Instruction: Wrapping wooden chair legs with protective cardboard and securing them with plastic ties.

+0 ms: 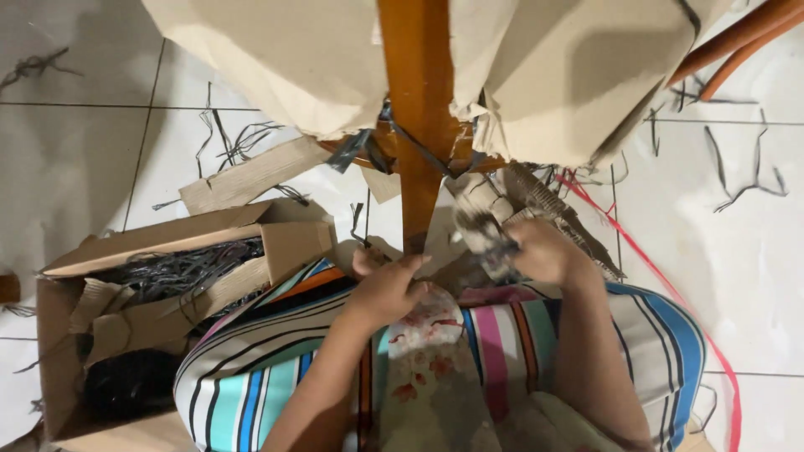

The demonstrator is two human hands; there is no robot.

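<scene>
An orange wooden leg [417, 109] of a piece of furniture runs down the middle, with beige paper wrapping [578, 75] bunched around it on both sides. My left hand [387, 289] presses against the leg's lower end, fingers curled on it. My right hand [544, 251] is closed on a small blurred tool or wad [484, 234] just right of the leg, beside a torn piece of corrugated cardboard [561, 209]. Dark plastic strapping [419, 146] crosses the leg where the wrapping ends. My lap, in striped cloth [251, 368], fills the bottom.
An open cardboard box [167, 238] with dark shredded strips stands at the left. Loose strips and cardboard scraps lie on the white tiled floor [737, 251]. A red strap [670, 293] trails down the right. Orange rods [737, 38] cross the top right.
</scene>
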